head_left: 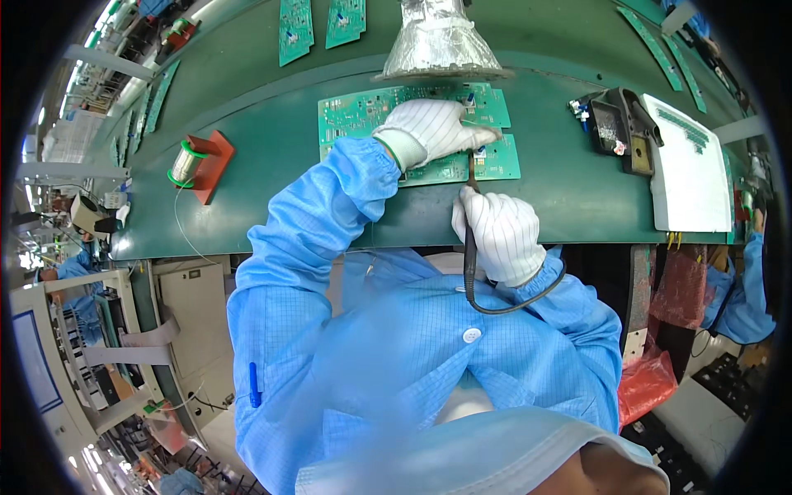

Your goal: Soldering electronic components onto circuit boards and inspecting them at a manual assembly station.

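On the green bench mat, two green circuit board sections (350, 118) lie edge to edge in front of me. My left hand (429, 129), in a white striped glove, rests across them with its thumb stretched to the right. Its fingertips are partly hidden, and I see nothing held in it. My right hand (505, 235), gloved alike, grips a soldering iron (472, 188) from below. The iron's tip points up to the nearer board section, close to a small blue-and-white part (481, 152) by my left thumb. A black cord loops down from the handle.
A silver foil-covered fume hood (442, 41) hangs just beyond the boards. Left stands a solder wire spool (186, 163) on a red holder (216, 169). Right are a black soldering iron stand (635, 136) and a white tray (689, 186). More circuit boards (295, 31) lie at the back.
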### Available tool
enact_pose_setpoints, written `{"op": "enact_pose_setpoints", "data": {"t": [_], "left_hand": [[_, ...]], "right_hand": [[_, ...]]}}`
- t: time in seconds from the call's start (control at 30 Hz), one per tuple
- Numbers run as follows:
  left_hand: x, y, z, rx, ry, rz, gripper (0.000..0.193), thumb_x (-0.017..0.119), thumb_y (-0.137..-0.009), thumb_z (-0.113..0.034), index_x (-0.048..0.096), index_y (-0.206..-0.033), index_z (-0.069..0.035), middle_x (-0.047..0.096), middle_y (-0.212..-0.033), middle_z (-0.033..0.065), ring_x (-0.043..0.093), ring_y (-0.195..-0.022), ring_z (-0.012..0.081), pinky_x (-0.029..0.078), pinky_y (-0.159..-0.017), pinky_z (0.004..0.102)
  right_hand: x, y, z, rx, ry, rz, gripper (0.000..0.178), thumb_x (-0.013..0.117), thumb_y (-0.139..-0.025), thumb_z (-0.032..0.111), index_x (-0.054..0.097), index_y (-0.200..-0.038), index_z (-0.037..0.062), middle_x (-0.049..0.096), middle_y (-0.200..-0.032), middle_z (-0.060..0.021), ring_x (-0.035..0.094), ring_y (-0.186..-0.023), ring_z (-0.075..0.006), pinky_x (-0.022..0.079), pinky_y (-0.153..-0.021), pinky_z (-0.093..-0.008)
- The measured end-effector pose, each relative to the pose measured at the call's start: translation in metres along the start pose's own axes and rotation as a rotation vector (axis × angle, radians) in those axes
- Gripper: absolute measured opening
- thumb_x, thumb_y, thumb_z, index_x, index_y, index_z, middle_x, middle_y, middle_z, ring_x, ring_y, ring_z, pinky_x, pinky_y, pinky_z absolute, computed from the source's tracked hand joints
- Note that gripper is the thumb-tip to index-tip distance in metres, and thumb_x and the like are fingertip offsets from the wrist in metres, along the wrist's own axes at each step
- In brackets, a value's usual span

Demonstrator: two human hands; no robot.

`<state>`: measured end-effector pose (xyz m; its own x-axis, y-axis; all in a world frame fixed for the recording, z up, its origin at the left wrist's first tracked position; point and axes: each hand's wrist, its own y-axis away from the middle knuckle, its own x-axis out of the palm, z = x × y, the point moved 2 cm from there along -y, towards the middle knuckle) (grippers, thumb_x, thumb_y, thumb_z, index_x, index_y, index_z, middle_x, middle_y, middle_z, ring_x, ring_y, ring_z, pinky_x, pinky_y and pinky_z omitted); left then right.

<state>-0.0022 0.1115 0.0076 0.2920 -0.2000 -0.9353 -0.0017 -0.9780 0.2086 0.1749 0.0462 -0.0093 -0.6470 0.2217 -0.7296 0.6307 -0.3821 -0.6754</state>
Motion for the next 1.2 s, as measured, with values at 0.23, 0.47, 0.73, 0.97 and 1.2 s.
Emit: {"op": "enact_pose_setpoints", "data": {"t": [0.23, 0.47, 0.73, 0.97, 1.2], "left_hand": [[0.003, 0.000, 0.003, 0.060, -0.046, 0.053, 0.083, 0.047, -0.085, -0.078, 0.067, -0.111, -0.001, 0.071, -0.086, 0.0230, 0.070, -0.084, 0.0376, 0.056, -0.078, 0.0457], [0.002, 0.004, 0.003, 0.090, 0.009, -0.024, 0.079, 0.050, -0.085, -0.077, 0.071, -0.088, -0.001, 0.069, -0.078, 0.0241, 0.069, -0.079, 0.0393, 0.056, -0.074, 0.0460], [-0.006, 0.012, 0.012, 0.022, 0.007, 0.052, 0.076, 0.056, -0.078, -0.078, 0.072, -0.095, -0.006, 0.070, -0.087, 0.0203, 0.069, -0.086, 0.0367, 0.053, -0.077, 0.0462], [0.004, 0.038, 0.020, 0.073, -0.123, -0.189, 0.054, 0.055, -0.091, -0.058, 0.070, -0.089, -0.006, 0.069, -0.078, 0.0143, 0.069, -0.077, 0.0332, 0.056, -0.071, 0.0418], [0.023, 0.081, 0.021, 0.150, -0.111, -0.720, 0.011, 0.072, -0.083, -0.027, 0.067, -0.085, -0.017, 0.064, -0.064, 0.0037, 0.066, -0.059, 0.0229, 0.053, -0.053, 0.0336]], "right_hand": [[0.005, 0.009, -0.003, 0.011, -0.026, 0.022, 0.021, 0.074, -0.075, 0.007, 0.065, -0.093, 0.0025, 0.053, -0.062, -0.0035, 0.057, -0.053, -0.0189, 0.046, -0.050, -0.0323], [-0.003, 0.001, -0.002, 0.033, -0.054, -0.001, 0.019, 0.075, -0.075, 0.006, 0.065, -0.091, 0.0032, 0.058, -0.064, -0.0063, 0.060, -0.055, -0.0209, 0.048, -0.051, -0.0323], [-0.027, 0.023, -0.051, 0.196, -0.263, -0.091, 0.021, 0.075, -0.079, -0.001, 0.065, -0.097, 0.0031, 0.066, -0.079, -0.0119, 0.065, -0.063, -0.0264, 0.052, -0.058, -0.0346], [-0.001, 0.059, -0.090, 0.340, -0.461, -0.222, 0.022, 0.071, -0.083, -0.004, 0.063, -0.103, 0.0024, 0.067, -0.080, -0.0082, 0.059, -0.061, -0.0086, 0.049, -0.056, -0.0238], [-0.005, 0.054, -0.088, 0.394, -0.486, -0.139, 0.020, 0.073, -0.082, -0.003, 0.065, -0.100, 0.0013, 0.069, -0.087, -0.0108, 0.067, -0.072, -0.0138, 0.054, -0.066, -0.0268]]}}
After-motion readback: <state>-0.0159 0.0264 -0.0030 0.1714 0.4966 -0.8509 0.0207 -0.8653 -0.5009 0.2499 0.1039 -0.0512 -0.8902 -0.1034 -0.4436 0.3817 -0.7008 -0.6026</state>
